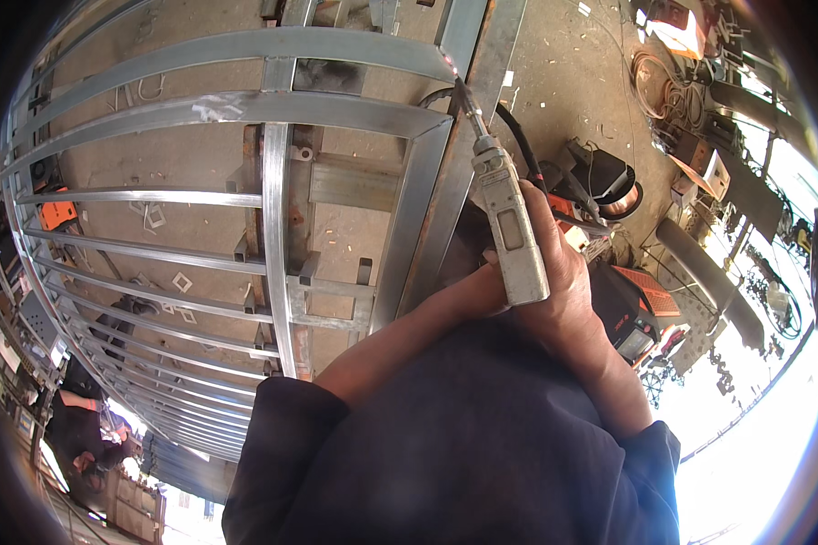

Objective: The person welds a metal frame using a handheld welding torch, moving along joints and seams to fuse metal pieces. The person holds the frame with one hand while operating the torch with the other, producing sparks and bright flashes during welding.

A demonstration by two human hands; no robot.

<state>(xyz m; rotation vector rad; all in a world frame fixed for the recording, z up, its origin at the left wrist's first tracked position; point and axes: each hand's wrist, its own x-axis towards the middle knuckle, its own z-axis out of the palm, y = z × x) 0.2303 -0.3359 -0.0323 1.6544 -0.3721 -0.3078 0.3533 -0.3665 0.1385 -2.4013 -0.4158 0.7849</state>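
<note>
My right hand (559,272) is closed around a grey, scuffed handheld welding gun (509,218). Its narrow nozzle points up and away, and the tip meets a glowing spot at the corner of a silver metal frame (418,182). My left hand (483,289) comes in from the left, close against the gun's underside. The gun hides most of its fingers, so its grip does not show. Several parallel square-tube bars (173,300) run across the left part of the frame. A whitish smudge marks one flat bar (218,107) near the far side.
Right of the gun stands a black wire feeder (600,177) with a copper-coloured spool. Below it sits a black and orange machine (632,313). Coiled hoses (668,91) lie at the far right. An orange object (57,214) and another person (86,436) are at left.
</note>
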